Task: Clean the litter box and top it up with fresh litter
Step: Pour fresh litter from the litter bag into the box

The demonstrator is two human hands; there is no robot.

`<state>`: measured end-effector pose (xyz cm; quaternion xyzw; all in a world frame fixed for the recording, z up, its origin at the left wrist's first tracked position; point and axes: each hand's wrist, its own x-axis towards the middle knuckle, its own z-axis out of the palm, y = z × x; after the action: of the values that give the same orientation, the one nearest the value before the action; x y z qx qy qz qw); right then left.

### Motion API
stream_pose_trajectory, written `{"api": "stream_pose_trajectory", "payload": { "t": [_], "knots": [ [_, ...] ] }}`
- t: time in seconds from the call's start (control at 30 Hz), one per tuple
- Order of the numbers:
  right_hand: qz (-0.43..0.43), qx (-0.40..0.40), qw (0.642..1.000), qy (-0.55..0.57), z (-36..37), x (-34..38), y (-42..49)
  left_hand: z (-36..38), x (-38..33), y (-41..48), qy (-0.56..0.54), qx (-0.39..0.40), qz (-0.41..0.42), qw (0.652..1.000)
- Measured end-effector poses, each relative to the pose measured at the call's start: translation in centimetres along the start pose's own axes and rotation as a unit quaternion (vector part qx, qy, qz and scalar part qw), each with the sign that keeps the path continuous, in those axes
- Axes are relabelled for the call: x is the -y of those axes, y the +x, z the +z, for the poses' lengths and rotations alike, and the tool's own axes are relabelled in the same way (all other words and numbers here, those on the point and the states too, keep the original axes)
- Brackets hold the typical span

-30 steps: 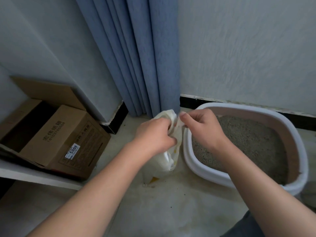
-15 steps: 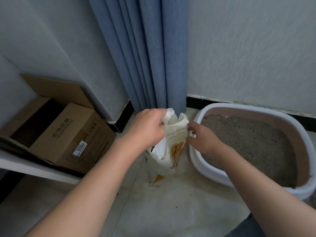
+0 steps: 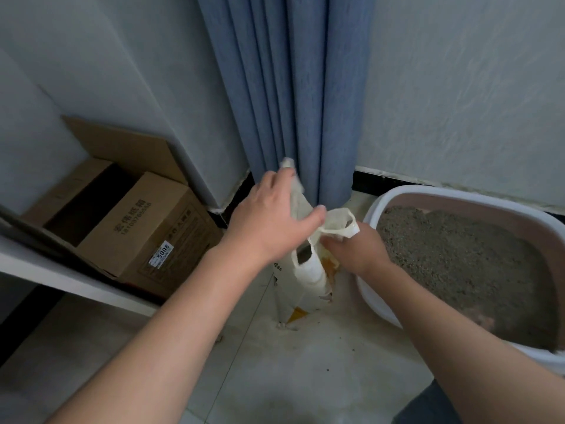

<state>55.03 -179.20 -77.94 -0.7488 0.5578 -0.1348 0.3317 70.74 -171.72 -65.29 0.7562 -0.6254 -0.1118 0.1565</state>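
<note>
A white and orange litter bag (image 3: 301, 289) stands upright on the floor, just left of the litter box. My left hand (image 3: 269, 221) grips the bag's upper left edge and holds it raised. My right hand (image 3: 356, 250) pinches the bag's right edge, lower down, by the loop of its handle. The bag's mouth gapes between the two hands and grey litter shows inside. The white litter box (image 3: 371, 296) with a pinkish inner wall sits at the right. Grey litter (image 3: 464, 264) fills it.
An open cardboard box (image 3: 134, 228) lies on a low white shelf (image 3: 76, 286) at the left. A blue curtain (image 3: 290, 96) hangs in the corner behind the bag. Pale floor tiles (image 3: 305, 377) with scattered grains lie in front.
My hands have drawn apart: the left rose with the bag's edge, the right dropped lower. The bag's mouth has opened. The view shifted slightly left.
</note>
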Motion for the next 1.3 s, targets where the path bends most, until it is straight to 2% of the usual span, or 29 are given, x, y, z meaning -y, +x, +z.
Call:
{"api": "stream_pose_trajectory", "payload": {
  "t": [0.13, 0.27, 0.4, 0.53, 0.6, 0.73, 0.83, 0.9, 1.07, 1.3],
  "knots": [
    [-0.035, -0.041, 0.999, 0.004, -0.8, 1.0, 0.5, 0.6, -0.6, -0.3, 0.062, 0.089, -0.045, 0.993],
    [-0.076, -0.074, 0.994, 0.037, -1.2, 1.6, 0.8, 0.3, 1.4, 0.3, 0.125, 0.051, -0.041, 0.99],
    [-0.142, -0.09, 0.985, 0.042, -1.2, 3.2, -0.2, -1.4, 3.7, 1.1, 0.098, 0.023, -0.07, 0.992],
    [-0.189, -0.064, 0.979, 0.028, -0.2, 4.8, -1.4, -1.8, 4.0, 1.2, 0.11, 0.038, 0.017, 0.993],
    [-0.18, -0.045, 0.982, 0.036, 0.0, 4.6, -1.3, -1.3, 4.2, 1.2, 0.13, 0.033, 0.032, 0.99],
    [-0.128, 0.038, 0.987, 0.09, -0.9, 2.8, 0.0, -1.5, 6.2, 1.9, 0.145, 0.028, -0.02, 0.989],
    [-0.072, 0.123, 0.99, -0.01, -0.5, 0.3, 0.9, -2.5, 7.7, 1.7, 0.158, 0.053, -0.052, 0.985],
    [-0.035, 0.152, 0.986, -0.06, 0.4, -0.9, 1.4, -3.0, 8.1, 1.3, 0.156, 0.066, -0.06, 0.984],
    [-0.047, 0.152, 0.986, -0.047, 1.9, -0.3, 1.9, -2.9, 7.9, 0.7, 0.129, 0.066, -0.054, 0.988],
    [-0.069, 0.157, 0.98, -0.104, 2.7, -0.6, 1.6, -2.6, 7.0, 0.1, 0.119, 0.042, -0.045, 0.991]
  ]
}}
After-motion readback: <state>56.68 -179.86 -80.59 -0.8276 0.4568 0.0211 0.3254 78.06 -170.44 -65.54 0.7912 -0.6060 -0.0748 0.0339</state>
